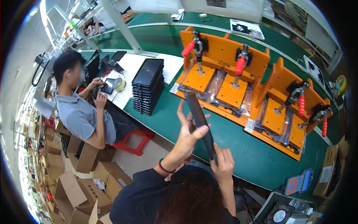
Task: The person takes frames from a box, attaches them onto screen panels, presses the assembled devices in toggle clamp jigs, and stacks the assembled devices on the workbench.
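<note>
Over the near edge of the green bench I hold a thin black tablet-like panel (pixel 200 118), tilted and seen nearly edge-on. My left hand (pixel 189 136) grips its middle, the thumb across the near side and the fingers behind. At the lower end my right hand (pixel 223 163) pinches a corner. Just beyond the panel stands an orange clamping fixture (pixel 227 99) with red-handled toggle clamps (pixel 240 65). Under its orange press plates lie dark parts with clear film. A second orange fixture (pixel 276 119) of the same kind stands to the right.
Left of the fixtures rises a stack of black tablet-like panels (pixel 147 87). A co-worker (pixel 85 112) sits at the left with a small dark object in hand, by a roll of tape (pixel 119 84). Cardboard boxes (pixel 84 192) crowd the floor. A keypad device (pixel 298 183) lies at right.
</note>
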{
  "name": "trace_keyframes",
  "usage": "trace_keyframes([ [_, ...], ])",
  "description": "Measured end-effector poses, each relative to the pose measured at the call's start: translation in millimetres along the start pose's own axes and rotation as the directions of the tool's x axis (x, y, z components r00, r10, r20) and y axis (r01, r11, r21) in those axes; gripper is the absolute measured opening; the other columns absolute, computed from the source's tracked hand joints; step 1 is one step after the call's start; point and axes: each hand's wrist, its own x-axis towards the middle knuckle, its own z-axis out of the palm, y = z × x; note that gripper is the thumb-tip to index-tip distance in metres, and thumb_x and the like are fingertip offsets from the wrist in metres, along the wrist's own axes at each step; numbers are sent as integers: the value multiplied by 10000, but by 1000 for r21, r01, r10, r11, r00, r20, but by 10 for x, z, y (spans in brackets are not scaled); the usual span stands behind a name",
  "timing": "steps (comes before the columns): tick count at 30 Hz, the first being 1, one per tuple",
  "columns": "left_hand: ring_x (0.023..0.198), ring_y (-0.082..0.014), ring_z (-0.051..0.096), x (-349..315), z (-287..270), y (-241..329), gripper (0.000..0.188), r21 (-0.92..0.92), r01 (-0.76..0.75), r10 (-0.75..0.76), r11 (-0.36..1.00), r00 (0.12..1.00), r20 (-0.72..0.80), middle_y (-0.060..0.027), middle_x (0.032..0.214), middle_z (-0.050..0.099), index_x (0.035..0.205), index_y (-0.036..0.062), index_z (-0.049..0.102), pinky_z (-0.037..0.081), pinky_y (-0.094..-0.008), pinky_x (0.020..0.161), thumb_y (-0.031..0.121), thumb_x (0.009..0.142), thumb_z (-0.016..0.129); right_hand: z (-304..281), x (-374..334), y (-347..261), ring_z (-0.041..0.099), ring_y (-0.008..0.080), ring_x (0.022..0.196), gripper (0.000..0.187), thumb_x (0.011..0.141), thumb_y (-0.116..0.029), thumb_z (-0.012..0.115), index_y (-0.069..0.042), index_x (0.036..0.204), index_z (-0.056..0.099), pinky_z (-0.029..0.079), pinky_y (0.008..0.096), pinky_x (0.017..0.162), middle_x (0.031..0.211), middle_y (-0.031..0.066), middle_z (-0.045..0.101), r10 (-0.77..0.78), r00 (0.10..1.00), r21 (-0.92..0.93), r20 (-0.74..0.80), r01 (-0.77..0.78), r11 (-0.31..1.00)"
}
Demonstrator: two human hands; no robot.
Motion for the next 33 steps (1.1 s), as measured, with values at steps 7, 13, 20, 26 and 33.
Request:
trace_keyframes([
  [7, 1176, -295, 474, 1139, -955, 999, 1276, 693, -241, 349, 679, 937, -15, -283, 1306, 357, 1422, 39, -117, 426, -401, 977, 306, 640, 855, 469, -22, 355, 576, 248, 786, 456, 822, -30, 641, 22, 1248, 488, 495, 340, 719, 889, 136, 593, 429, 898, 153, 98, -440, 885],
  [13, 1279, -571, 277, 2396, -2289, 1064, 1511, 990, 120, 152, 77, 980, -131, -521, 1272, 262, 1399, -114, -87, 303, -464, 1069, 668, 468, 809, 583, -255, 592, 579, 186, 724, 260, 874, 4, 528, 10, 1133, 546, 481, 299, 704, 847, 114, 592, 546, 835, 236, 69, -545, 804],
  [20, 1285, -568, 276, 2777, -2528, 822, 1567, 988, 155, 19, -2, 988, -155, -515, 1281, 273, 1401, -110, -127, 288, -479, 1075, 692, 433, 808, 584, -287, 632, 584, 196, 740, 282, 875, 1, 507, 4, 1153, 550, 482, 305, 712, 860, 123, 586, 528, 845, 262, 85, -531, 806],
  [26, 1298, -560, 262, 2871, -2492, 792, 1592, 962, 176, -59, -210, 980, -192, -501, 1307, 260, 1396, -113, -142, 280, -470, 1082, 717, 415, 797, 580, -274, 639, 600, 211, 760, 245, 895, -19, 491, 9, 1130, 553, 485, 317, 709, 847, 131, 585, 533, 841, 261, 98, -538, 801],
  [33, 1323, -533, 245, 2816, -2537, 734, 1603, 970, 172, -61, -173, 981, -185, -476, 1349, 233, 1393, -117, -159, 276, -505, 1075, 750, 419, 772, 570, -293, 653, 607, 213, 763, 237, 887, -2, 498, 8, 1118, 552, 486, 317, 711, 844, 130, 587, 553, 826, 270, 110, -561, 783],
])
